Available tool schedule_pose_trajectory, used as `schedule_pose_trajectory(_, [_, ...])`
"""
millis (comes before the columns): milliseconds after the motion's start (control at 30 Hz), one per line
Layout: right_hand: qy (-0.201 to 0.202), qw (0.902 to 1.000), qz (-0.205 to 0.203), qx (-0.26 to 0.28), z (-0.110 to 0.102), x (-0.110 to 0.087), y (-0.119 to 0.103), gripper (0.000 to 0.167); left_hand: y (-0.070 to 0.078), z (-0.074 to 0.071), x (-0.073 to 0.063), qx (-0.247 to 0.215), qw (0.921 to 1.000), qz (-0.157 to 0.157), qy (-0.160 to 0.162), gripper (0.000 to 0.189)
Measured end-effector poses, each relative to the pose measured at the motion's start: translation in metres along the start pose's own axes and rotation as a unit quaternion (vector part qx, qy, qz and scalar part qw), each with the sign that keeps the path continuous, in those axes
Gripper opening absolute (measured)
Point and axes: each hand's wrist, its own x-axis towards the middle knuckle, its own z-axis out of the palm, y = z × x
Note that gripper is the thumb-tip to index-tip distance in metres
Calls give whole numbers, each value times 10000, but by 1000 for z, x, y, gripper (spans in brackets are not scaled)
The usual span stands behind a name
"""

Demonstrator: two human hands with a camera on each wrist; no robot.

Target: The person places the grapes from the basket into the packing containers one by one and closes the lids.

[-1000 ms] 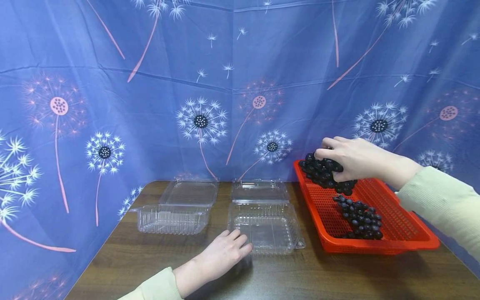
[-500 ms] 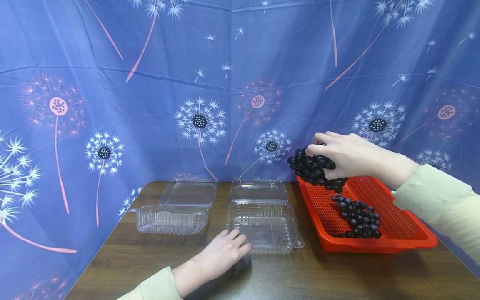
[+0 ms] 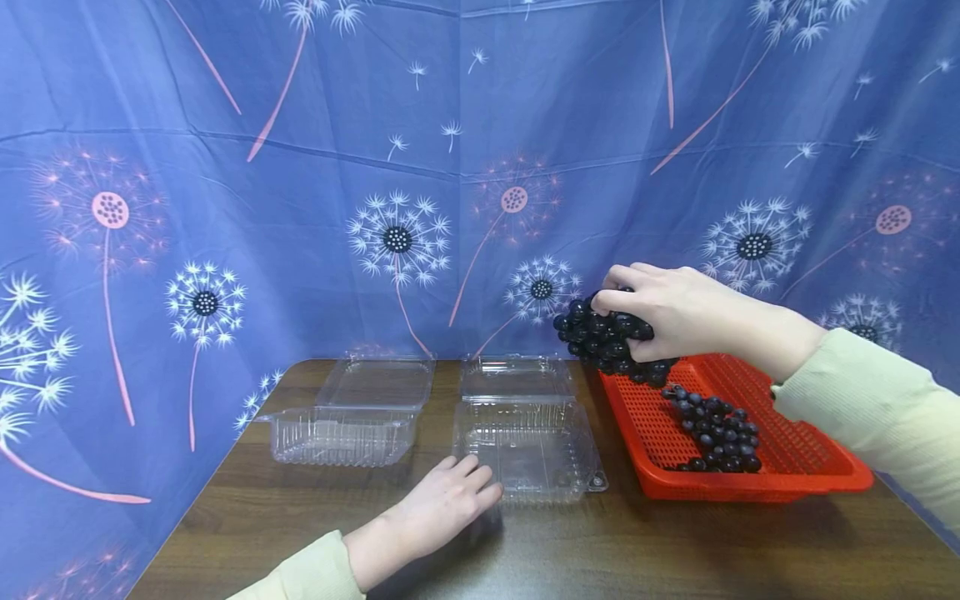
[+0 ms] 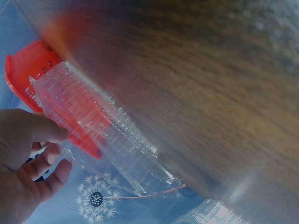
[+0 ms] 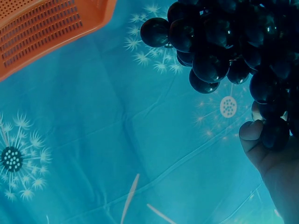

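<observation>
In the head view my right hand (image 3: pixel 675 312) grips a bunch of dark grapes (image 3: pixel 607 337) in the air, over the left rim of the red basket (image 3: pixel 637 454). The right wrist view shows those grapes (image 5: pixel 215 51) close up, with the fingers partly hidden behind them. My left hand (image 3: pixel 431 508) is at the front left corner of an open clear plastic clamshell box (image 3: pixel 525 467). Seen from the left wrist, the thumb and curled fingers pinch the rim of this clamshell box (image 4: pixel 88 112). A second bunch of grapes (image 3: pixel 716 433) lies in the basket.
Another open clear clamshell box (image 3: pixel 345 437) stands to the left on the brown wooden table (image 3: pixel 570 554). Both lids lean back toward a blue dandelion-print cloth (image 3: pixel 315 217) hanging behind the table.
My right hand has carried the grape bunch leftward, from above the basket's inside to its left rim. The left hand stays at the box corner.
</observation>
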Motion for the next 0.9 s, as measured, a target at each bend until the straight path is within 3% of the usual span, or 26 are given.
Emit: schedule_pose_trajectory(900, [403, 9982, -287, 329, 23, 14, -33, 44, 1, -3, 1, -64, 10000, -45, 36, 22])
